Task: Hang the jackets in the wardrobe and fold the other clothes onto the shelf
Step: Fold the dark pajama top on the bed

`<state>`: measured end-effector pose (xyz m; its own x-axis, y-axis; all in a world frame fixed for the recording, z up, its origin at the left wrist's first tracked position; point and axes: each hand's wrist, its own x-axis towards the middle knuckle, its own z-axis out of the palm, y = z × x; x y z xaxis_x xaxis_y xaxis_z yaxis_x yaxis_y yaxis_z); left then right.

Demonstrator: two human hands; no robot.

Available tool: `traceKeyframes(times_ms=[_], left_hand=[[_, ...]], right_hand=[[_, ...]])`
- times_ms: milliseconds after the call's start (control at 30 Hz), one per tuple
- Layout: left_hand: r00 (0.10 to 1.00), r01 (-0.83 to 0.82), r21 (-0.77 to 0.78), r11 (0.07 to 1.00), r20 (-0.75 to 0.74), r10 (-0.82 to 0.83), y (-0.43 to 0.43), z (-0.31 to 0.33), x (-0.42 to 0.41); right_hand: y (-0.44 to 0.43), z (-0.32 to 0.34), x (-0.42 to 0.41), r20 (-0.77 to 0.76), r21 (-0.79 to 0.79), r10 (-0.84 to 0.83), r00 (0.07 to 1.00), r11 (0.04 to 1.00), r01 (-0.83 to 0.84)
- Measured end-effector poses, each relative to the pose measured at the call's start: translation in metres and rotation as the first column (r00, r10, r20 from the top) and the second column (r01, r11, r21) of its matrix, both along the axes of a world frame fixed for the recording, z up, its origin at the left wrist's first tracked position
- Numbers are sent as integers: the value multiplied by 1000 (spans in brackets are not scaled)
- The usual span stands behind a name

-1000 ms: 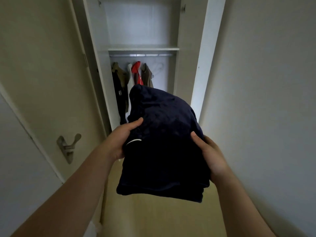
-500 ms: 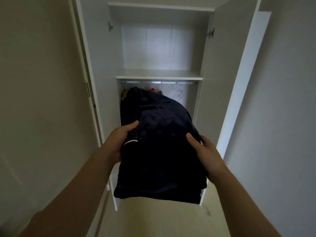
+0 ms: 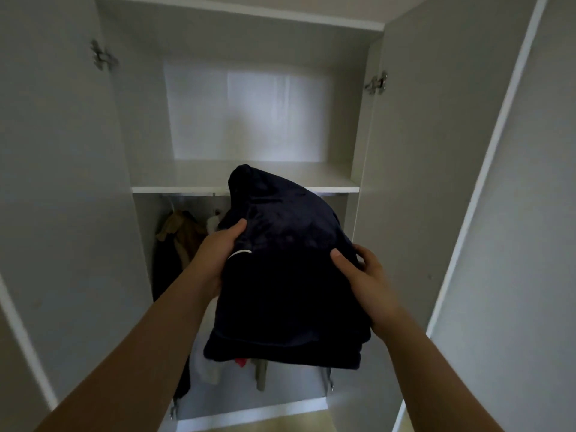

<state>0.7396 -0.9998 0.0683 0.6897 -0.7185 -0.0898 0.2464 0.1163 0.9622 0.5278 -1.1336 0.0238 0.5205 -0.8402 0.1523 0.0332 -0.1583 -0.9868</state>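
Fingers (image 3: 340, 257) first, from the head camera: on each side a thumb lies flat on top of the cloth and the other fingers tuck underneath, mostly hidden. So the left hand (image 3: 218, 254) and right hand (image 3: 367, 275), two bare hands, grip one bundle between them.

That bundle is the folded dark navy garment (image 3: 286, 275), soft and plush-looking, thick with stacked layers at its lower edge and rounded to a peak at the top. One thin white curved stripe (image 3: 240, 253) shows just beside the left thumb. The bundle is held up in the air in front of the tall white wardrobe (image 3: 140, 120). Its peak overlaps the front edge of the flat white shelf (image 3: 187, 179); whether it touches, I cannot tell.

One shelf, smooth and glossy. Two doors stand wide: the left door (image 3: 46, 182) and the right door (image 3: 420, 182), both plain flat panels. Two metal hinges, one on the left (image 3: 101, 56) and one on the right (image 3: 377, 82).

Below the shelf clothes hang: a tan jacket (image 3: 180, 229), a dark garment (image 3: 165, 269), a white piece (image 3: 208, 366) and a scrap of red (image 3: 240, 362). The bundle covers the rest, so no full count.
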Motion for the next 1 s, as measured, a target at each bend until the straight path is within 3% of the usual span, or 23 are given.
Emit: traceKeyframes(times_ms=[100,267,600,833,1000], left_hand=[[1000,-8,-17,1000,-2,8,-64,2,31],[983,-167,83,982,84,160,-160,36,91],[963,-263,-134,956,29,269,-266,75,223],[957,-287,-188,939,-11,290,-324,99,349],[944,-325,-258,910,-140,298,-361,114,417]], right_hand=[[-69,0,37,31,-17,13,999,1000,-13],[-169,29,101,31,-56,66,997,996,-64],[-295,112,272,37,-420,18,999,908,-1],[-355,160,396,-20,-477,34,999,878,-39],[-395,186,464,-38,-535,-53,998,845,24]])
